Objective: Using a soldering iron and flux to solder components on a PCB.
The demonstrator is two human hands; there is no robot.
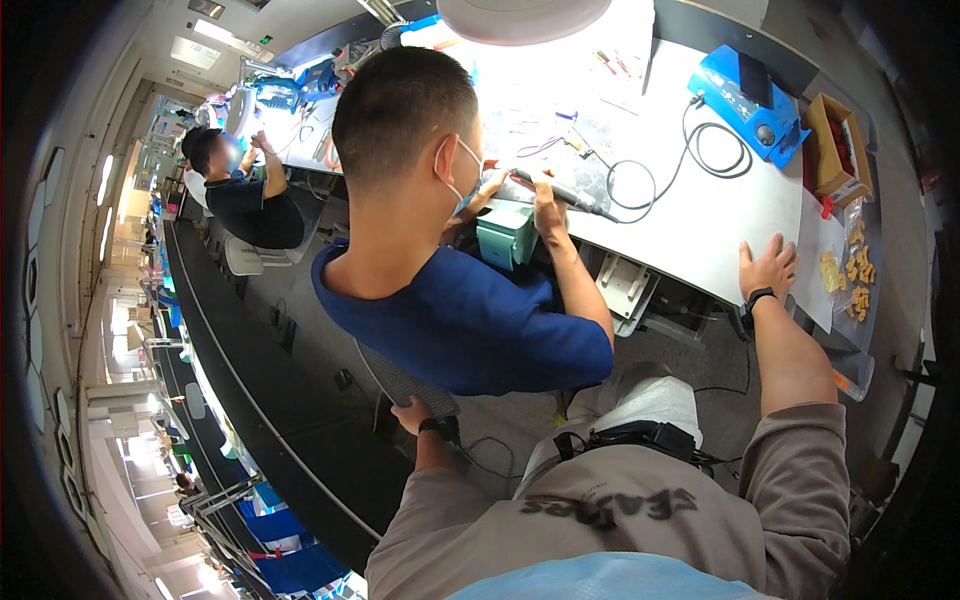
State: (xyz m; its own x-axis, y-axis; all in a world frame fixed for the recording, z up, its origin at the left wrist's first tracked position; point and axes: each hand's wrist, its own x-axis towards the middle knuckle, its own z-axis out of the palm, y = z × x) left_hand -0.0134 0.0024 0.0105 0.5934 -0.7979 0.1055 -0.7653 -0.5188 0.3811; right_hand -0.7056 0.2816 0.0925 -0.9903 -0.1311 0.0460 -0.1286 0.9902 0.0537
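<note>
My right hand (768, 268) lies flat with fingers apart on the front edge of the white workbench (705, 240), holding nothing. My left hand (410, 413) is low at the left, its fingers bent over the edge of a grey mesh chair back (395, 378). In that chair sits a co-worker in a blue shirt (470, 330), bent over the bench. The co-worker's right hand (549, 208) holds a dark pen-shaped handpiece (560, 190) against something small in the other hand. A cable (652, 200) links the handpiece to a blue control box (745, 105).
A green bin (507, 238) hangs at the bench edge before the co-worker. At the right are a cardboard box (836, 150) and bags of small yellowish parts (858, 268). A round lamp (525, 12) hangs above. Another worker (255, 200) sits farther left.
</note>
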